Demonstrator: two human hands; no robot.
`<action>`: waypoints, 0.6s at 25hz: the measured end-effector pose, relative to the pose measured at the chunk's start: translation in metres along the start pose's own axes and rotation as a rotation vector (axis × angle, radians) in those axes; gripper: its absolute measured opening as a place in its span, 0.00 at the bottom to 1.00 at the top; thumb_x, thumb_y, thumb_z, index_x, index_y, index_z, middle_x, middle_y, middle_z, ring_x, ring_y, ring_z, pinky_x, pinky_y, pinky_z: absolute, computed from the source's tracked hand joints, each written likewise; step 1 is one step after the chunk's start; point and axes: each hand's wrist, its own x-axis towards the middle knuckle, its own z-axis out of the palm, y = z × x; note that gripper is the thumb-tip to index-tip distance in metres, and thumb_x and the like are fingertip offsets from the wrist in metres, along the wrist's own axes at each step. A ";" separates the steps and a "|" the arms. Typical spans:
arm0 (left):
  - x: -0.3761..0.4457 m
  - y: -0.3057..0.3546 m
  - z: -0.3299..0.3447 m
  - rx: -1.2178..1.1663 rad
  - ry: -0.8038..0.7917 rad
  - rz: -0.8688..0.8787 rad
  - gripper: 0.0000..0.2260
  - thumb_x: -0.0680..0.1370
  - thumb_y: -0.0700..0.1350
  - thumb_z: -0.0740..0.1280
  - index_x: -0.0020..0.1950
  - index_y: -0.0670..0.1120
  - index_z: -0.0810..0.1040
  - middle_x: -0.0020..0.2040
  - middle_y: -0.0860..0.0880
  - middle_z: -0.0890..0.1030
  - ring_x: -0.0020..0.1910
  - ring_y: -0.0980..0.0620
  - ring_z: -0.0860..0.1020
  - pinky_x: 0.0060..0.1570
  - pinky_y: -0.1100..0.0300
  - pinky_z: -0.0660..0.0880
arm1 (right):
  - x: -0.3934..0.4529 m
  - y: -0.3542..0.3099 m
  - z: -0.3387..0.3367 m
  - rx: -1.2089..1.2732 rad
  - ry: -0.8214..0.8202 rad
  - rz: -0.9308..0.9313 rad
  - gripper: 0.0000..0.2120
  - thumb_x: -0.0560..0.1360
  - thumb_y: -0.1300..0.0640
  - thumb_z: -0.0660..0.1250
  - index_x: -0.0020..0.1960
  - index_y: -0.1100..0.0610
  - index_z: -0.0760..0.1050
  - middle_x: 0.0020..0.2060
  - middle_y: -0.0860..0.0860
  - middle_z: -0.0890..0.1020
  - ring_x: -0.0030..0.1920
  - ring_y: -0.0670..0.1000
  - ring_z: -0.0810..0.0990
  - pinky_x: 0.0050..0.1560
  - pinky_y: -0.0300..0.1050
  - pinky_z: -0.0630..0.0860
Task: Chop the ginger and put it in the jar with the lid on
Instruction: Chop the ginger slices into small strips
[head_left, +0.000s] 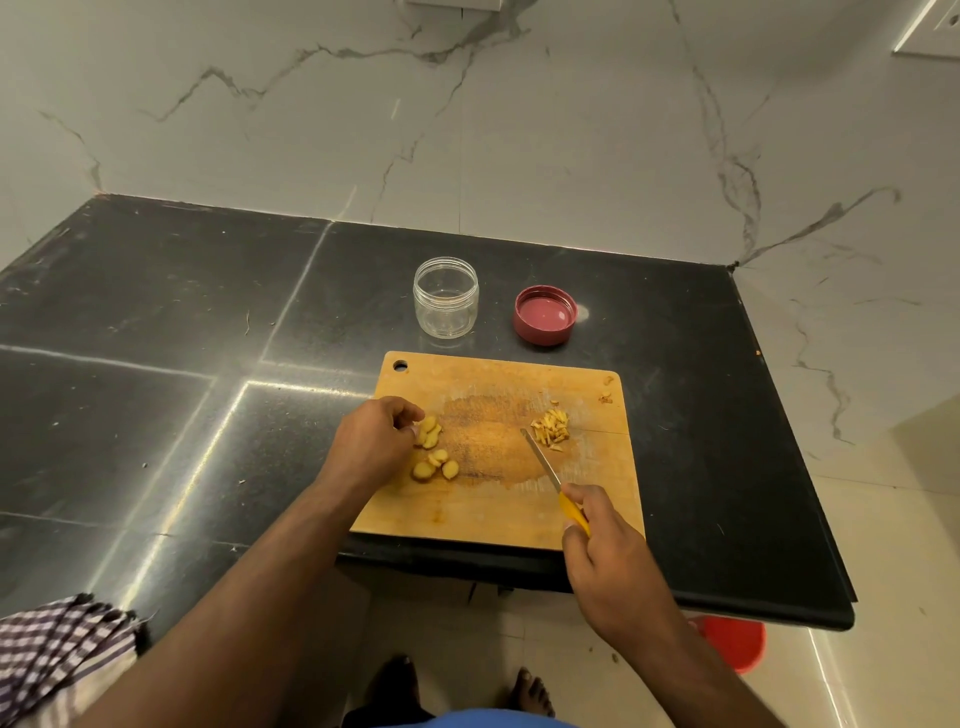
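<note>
Jar (445, 304): clear, upright, mouth open, nothing visible inside; stands on the black countertop (156, 322) just beyond the far edge of the cutting board (498, 509).

Lid (545, 315): red-pink, lying inner side up on the counter, just right of the jar and apart from it.

Ginger slices (434, 452): pale yellow rounds with tan rims, several lying flat in a loose cluster on the left part of the board (some overlap).

Chopped ginger (552, 427): small heap of thin yellow slivers on the right part of the board, with a few stray bits nearer the far right corner.

Knife (551, 477): narrow blade, yellow handle; long axis runs diagonally, tip pointing away and to the left, ending just beside the sliver heap.

Right hand (602, 551): fingers wrapped around the knife handle.

Left hand (376, 439): fingers curled, fingertips at the uppermost slices, seemingly pinching one.

Other: checked cloth (57, 660) at the lower left; red bucket (737, 644) on the floor below the counter edge.
</note>
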 end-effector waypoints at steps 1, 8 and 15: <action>-0.001 -0.001 0.000 0.009 -0.011 -0.002 0.09 0.79 0.44 0.69 0.59 0.50 0.82 0.48 0.54 0.80 0.46 0.56 0.76 0.40 0.63 0.69 | 0.000 -0.002 0.000 0.007 -0.004 -0.009 0.14 0.82 0.57 0.57 0.66 0.48 0.66 0.39 0.42 0.72 0.34 0.42 0.71 0.31 0.32 0.66; -0.005 0.001 -0.010 -0.021 -0.059 -0.018 0.05 0.76 0.46 0.73 0.49 0.50 0.79 0.44 0.53 0.80 0.44 0.56 0.77 0.37 0.62 0.71 | -0.003 -0.007 0.004 0.015 -0.028 -0.018 0.13 0.82 0.57 0.57 0.66 0.46 0.67 0.40 0.41 0.73 0.35 0.42 0.73 0.32 0.32 0.67; -0.008 0.035 0.012 -0.059 -0.172 0.114 0.07 0.78 0.42 0.70 0.55 0.51 0.80 0.48 0.55 0.81 0.48 0.56 0.78 0.45 0.61 0.77 | 0.001 -0.007 0.000 0.031 -0.030 0.010 0.14 0.82 0.56 0.57 0.66 0.45 0.65 0.38 0.45 0.74 0.33 0.45 0.73 0.30 0.36 0.67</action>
